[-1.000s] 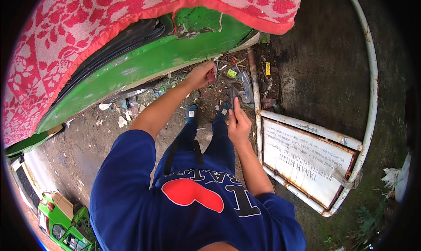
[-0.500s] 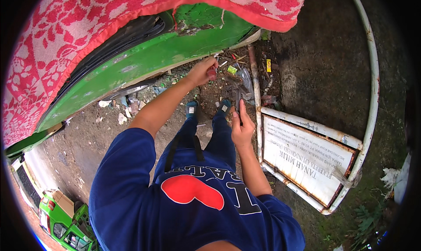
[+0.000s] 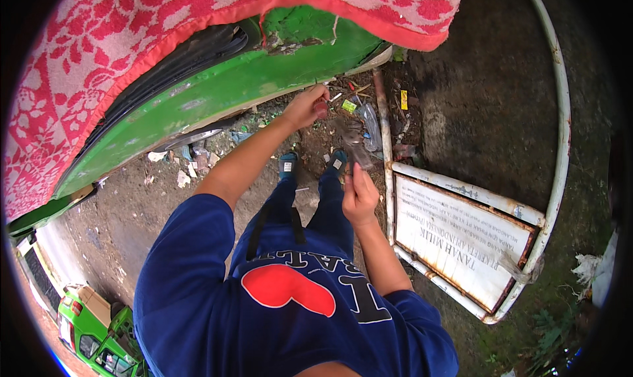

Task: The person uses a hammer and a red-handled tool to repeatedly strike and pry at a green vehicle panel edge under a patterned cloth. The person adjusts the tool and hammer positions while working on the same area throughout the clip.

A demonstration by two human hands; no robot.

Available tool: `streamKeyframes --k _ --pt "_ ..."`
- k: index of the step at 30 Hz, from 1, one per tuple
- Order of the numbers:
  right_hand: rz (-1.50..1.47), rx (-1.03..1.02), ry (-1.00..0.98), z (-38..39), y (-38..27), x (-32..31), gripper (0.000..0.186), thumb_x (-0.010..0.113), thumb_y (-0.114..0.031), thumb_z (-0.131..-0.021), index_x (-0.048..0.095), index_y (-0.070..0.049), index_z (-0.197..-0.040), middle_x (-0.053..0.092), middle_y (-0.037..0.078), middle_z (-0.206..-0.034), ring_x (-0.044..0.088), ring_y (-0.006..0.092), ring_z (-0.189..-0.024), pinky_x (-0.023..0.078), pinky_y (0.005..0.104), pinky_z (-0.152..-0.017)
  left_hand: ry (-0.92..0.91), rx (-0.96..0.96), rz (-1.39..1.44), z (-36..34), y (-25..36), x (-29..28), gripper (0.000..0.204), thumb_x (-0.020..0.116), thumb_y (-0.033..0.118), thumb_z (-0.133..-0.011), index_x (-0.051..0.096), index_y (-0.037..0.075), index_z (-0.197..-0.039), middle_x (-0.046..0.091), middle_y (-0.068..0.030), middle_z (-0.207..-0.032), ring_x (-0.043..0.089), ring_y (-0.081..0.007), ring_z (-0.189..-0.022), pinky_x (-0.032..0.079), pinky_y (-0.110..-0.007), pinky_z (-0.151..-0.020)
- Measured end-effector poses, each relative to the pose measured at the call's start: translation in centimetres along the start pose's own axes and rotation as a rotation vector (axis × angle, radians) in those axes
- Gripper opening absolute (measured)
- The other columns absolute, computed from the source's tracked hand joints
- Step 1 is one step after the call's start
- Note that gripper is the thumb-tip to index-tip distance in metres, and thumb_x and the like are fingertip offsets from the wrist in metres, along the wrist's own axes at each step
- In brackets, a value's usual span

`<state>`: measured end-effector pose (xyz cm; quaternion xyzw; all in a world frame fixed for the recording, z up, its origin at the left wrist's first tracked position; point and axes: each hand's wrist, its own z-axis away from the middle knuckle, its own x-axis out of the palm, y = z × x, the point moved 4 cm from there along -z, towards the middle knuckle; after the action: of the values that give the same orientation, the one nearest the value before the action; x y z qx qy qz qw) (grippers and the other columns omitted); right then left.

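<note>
My left hand (image 3: 307,108) is closed round a red-handled tool (image 3: 320,109), by the lower edge of a green car body panel (image 3: 277,77). The tool's thin tip is mostly hidden by the fist and the panel edge, so its exact kind does not show. Lower and to the right, my right hand (image 3: 360,198) is closed on a hammer (image 3: 358,154), whose head and shaft are smeared by motion. The hammer is apart from the red-handled tool, over the littered ground.
A red and pink patterned cloth (image 3: 165,28) drapes over the car. To the right lies a rusty white pipe frame (image 3: 562,100) with a white sign panel (image 3: 461,238). Wrappers and a clear plastic bottle (image 3: 371,126) litter the dirt. A green vehicle (image 3: 99,337) stands at lower left.
My right hand has shifted slightly left and down, and the hammer has swung into a blur. My left hand stays at the panel edge with the red-handled tool.
</note>
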<state>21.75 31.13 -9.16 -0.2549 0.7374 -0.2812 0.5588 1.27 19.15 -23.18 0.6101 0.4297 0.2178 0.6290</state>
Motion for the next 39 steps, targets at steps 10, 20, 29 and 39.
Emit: streamKeyframes --k 10,20,29,39 --pt "-0.140 0.162 0.057 1.2 1.7 -0.3 0.043 0.058 0.001 -0.095 0.054 0.002 -0.138 0.060 0.006 -0.071 0.050 0.0085 -0.056 0.042 0.0247 -0.052 0.007 0.086 -0.256 0.8 1.7 0.3 0.036 0.070 -0.003 -0.070 0.050 0.007 -0.099 0.056 -0.0107 -0.090 0.059 -0.0301 -0.083 0.047 -0.040 -0.071" --pt "-0.207 0.295 0.025 0.9 1.4 -0.9 0.045 0.058 -0.002 -0.096 0.052 0.001 -0.140 0.056 0.002 -0.068 0.048 0.0071 -0.056 0.041 0.0240 -0.053 0.074 0.170 -0.209 1.9 1.4 -0.3 0.038 0.071 0.001 -0.068 0.055 0.007 -0.102 0.056 -0.0096 -0.097 0.057 -0.0284 -0.088 0.047 -0.034 -0.077" --pt "-0.228 0.320 0.000 1.0 1.3 -0.8 0.046 0.059 -0.005 -0.096 0.051 -0.001 -0.142 0.058 0.001 -0.071 0.050 0.0062 -0.057 0.042 0.0234 -0.053 0.075 -0.003 0.275 2.3 -1.6 -0.8 0.026 0.056 -0.012 -0.078 0.058 0.003 -0.099 0.056 -0.0098 -0.104 0.057 -0.0253 -0.095 0.045 -0.029 -0.086" --pt "-0.236 0.333 -0.040 1.0 1.6 0.1 0.046 0.059 -0.005 -0.096 0.052 -0.002 -0.142 0.058 0.001 -0.070 0.050 0.0066 -0.057 0.043 0.0245 -0.053 -0.010 0.058 0.246 3.5 -1.3 -2.7 0.010 0.057 -0.007 -0.083 0.060 0.002 -0.087 0.057 -0.0101 -0.114 0.058 -0.0191 -0.092 0.046 -0.027 -0.078"
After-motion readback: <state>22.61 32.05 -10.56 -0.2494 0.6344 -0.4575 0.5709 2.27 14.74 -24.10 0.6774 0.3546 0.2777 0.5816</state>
